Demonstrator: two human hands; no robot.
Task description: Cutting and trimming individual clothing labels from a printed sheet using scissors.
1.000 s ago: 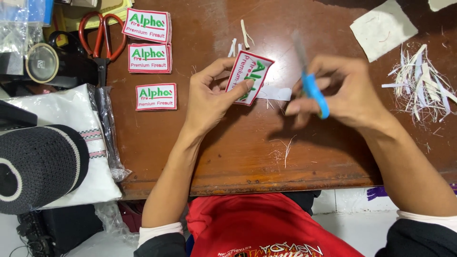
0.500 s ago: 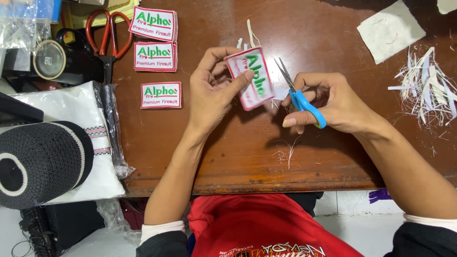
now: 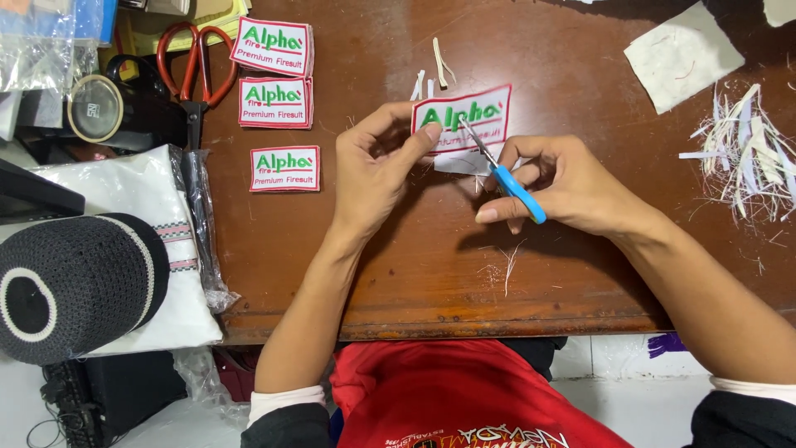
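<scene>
Two hands share it: left hand [image 3: 373,170] pinches the embroidered patch [image 3: 462,119] taut while right hand [image 3: 572,184], at 3 o'clock, grips blue-handled scissors [image 3: 502,170], best snipping just outside the red border.

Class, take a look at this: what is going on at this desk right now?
A person's left hand holds up a red-bordered embroidered patch, while the right hand works small blue-handled scissors along its lower edge. Three similar patches lie on the wooden table, and pale trimmings are piled at the right.
</scene>
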